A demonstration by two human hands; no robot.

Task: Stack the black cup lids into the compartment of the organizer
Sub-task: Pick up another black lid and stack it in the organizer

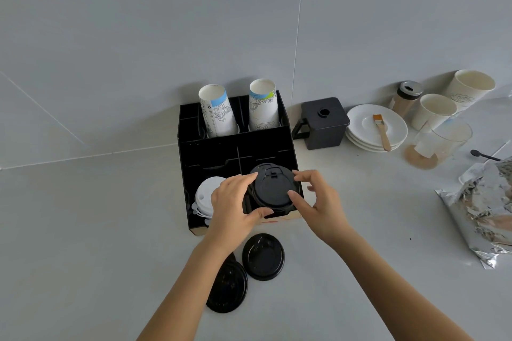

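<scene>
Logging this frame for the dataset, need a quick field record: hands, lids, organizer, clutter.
left hand: fingers on the left edge of the held lid
right hand: fingers on its right edge
held lid: black, over the organizer's front right compartment
organizer: black, against the wall
white lids: front left compartment
paper cups: two upside-down stacks in the back slots
loose black lids: two on the counter, near the organizer's front
clutter: saucers with brush, foil bag

two bare forearms, left hand [231, 203] and right hand [318, 202] ungloved, ringless.
</scene>
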